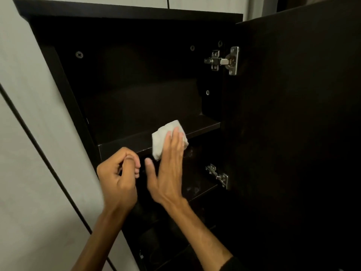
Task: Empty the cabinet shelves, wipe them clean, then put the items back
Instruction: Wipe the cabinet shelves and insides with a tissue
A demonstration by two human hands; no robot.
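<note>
A dark cabinet stands open in front of me, and its upper shelf (125,141) is bare. My right hand (170,169) lies flat with fingers stretched, pressing a folded white cloth (162,139) against the front edge of that shelf. My left hand (119,173) hovers just left of it, below the shelf edge, fingers loosely curled with nothing in them. Lower shelves (203,189) are very dark; I cannot tell what lies on them.
The cabinet door (293,114) is swung open to the right, held by two metal hinges, the upper hinge (224,60) and the lower hinge (217,176). A pale wall panel (35,153) runs along the cabinet's left side.
</note>
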